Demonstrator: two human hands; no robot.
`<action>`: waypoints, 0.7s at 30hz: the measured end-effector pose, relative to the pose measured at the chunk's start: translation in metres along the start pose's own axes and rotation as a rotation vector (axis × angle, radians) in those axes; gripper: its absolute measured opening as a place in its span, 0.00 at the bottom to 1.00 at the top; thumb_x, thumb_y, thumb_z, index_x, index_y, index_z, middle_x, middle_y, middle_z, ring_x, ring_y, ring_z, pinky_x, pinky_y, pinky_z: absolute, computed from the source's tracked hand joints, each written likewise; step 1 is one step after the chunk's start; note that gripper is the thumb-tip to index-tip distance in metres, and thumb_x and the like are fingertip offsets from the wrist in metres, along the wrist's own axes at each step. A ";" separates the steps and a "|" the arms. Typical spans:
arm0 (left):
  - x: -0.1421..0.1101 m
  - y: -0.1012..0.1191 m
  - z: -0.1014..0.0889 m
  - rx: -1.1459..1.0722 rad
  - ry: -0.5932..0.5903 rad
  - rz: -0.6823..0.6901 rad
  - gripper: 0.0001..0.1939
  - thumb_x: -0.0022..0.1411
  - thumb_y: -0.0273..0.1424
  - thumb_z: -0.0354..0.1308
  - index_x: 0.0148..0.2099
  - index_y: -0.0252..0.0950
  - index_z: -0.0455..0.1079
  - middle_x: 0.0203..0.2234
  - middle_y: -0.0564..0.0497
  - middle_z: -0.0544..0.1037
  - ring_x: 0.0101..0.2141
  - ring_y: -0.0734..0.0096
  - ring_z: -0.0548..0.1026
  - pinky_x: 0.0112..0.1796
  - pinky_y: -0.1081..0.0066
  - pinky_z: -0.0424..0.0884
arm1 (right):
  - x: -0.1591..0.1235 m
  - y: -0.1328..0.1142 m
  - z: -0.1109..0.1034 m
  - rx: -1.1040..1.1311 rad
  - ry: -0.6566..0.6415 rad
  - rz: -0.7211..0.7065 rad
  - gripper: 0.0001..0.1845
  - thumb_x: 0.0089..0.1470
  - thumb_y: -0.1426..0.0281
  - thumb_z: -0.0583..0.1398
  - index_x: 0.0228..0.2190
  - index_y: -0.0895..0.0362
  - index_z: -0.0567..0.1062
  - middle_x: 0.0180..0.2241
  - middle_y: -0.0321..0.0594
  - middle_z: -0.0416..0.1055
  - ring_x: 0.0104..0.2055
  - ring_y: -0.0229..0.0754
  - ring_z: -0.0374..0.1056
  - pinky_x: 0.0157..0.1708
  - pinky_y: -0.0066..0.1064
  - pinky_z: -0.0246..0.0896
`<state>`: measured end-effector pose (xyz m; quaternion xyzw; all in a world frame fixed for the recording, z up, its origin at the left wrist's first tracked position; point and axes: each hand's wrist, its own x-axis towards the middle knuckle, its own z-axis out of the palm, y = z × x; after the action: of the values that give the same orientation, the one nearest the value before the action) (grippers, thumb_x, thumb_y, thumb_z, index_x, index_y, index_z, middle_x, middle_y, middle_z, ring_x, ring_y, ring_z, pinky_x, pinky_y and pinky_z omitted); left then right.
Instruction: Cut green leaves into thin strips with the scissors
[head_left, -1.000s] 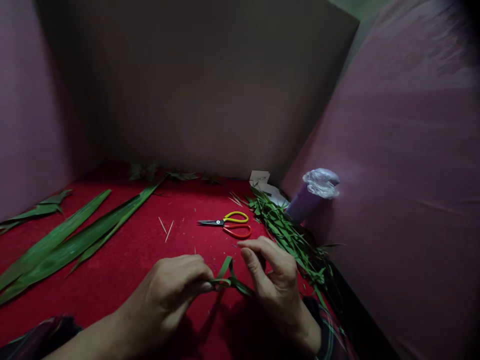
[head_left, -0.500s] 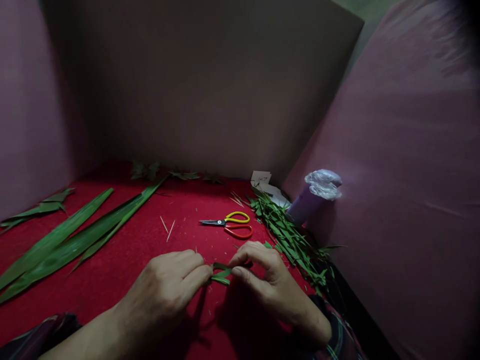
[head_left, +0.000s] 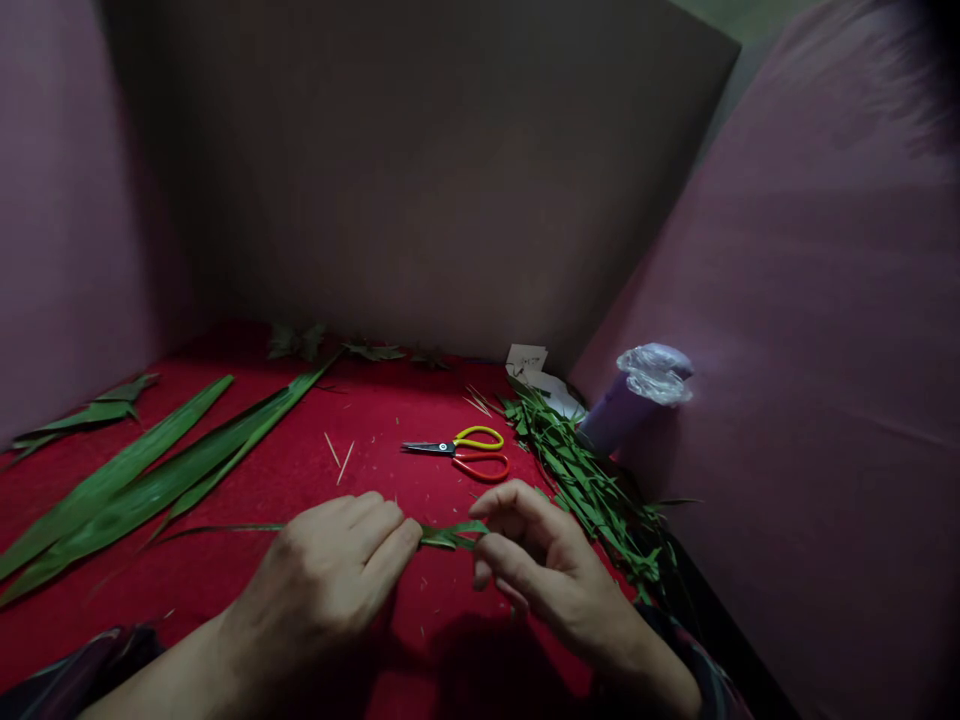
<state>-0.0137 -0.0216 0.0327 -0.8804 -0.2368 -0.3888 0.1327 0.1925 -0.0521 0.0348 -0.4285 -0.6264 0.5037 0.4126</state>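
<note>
My left hand (head_left: 337, 560) is closed, thumb against bent fingers, around a narrow green leaf strip (head_left: 448, 536). The strip's folded end juts out to the right of the thumb, and a long thin tail (head_left: 232, 527) trails leftward past the knuckles. What lies inside the grip is hidden. My right hand (head_left: 544, 560) is at the folded end with thumb and forefinger parted; the tip of the leaf lies in the gap between them. Beyond the hands, scissors (head_left: 454, 449) with one yellow and one red handle rest on the red cloth (head_left: 285, 490).
Long broad leaves (head_left: 172, 470) spread over the left side. A pile of cut green leaf strips (head_left: 585, 485) lies at right, by a purple cylinder topped with clear plastic (head_left: 634, 395). Thin sticks (head_left: 345, 463) lie left of the scissors. A tall panel (head_left: 420, 180) stands behind.
The loop of leaf between my hands has flattened into a straighter piece. My right thumb and forefinger have parted. A thin tail now shows left of my left hand.
</note>
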 end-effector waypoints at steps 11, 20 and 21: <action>-0.006 -0.007 -0.001 0.159 0.046 0.097 0.12 0.61 0.23 0.44 0.38 0.34 0.69 0.23 0.49 0.73 0.29 0.67 0.72 0.32 0.68 0.69 | 0.005 0.011 -0.009 0.427 -0.190 0.292 0.10 0.51 0.67 0.62 0.31 0.62 0.71 0.20 0.35 0.70 0.17 0.27 0.62 0.18 0.18 0.52; -0.005 -0.001 0.002 -0.082 0.027 -0.004 0.10 0.60 0.23 0.46 0.37 0.34 0.69 0.23 0.49 0.73 0.24 0.72 0.70 0.27 0.73 0.67 | 0.003 0.005 -0.009 0.479 -0.103 0.109 0.08 0.45 0.70 0.66 0.27 0.60 0.73 0.21 0.36 0.72 0.21 0.33 0.65 0.23 0.23 0.59; -0.006 0.000 0.003 -0.130 0.011 -0.030 0.10 0.61 0.23 0.46 0.37 0.34 0.69 0.23 0.49 0.73 0.24 0.72 0.70 0.26 0.73 0.66 | 0.004 0.004 -0.007 0.466 -0.079 0.078 0.07 0.44 0.70 0.66 0.26 0.59 0.74 0.22 0.36 0.72 0.22 0.33 0.65 0.24 0.24 0.60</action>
<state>-0.0152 -0.0224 0.0264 -0.8814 -0.2233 -0.4103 0.0705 0.1982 -0.0459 0.0323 -0.3258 -0.4917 0.6666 0.4558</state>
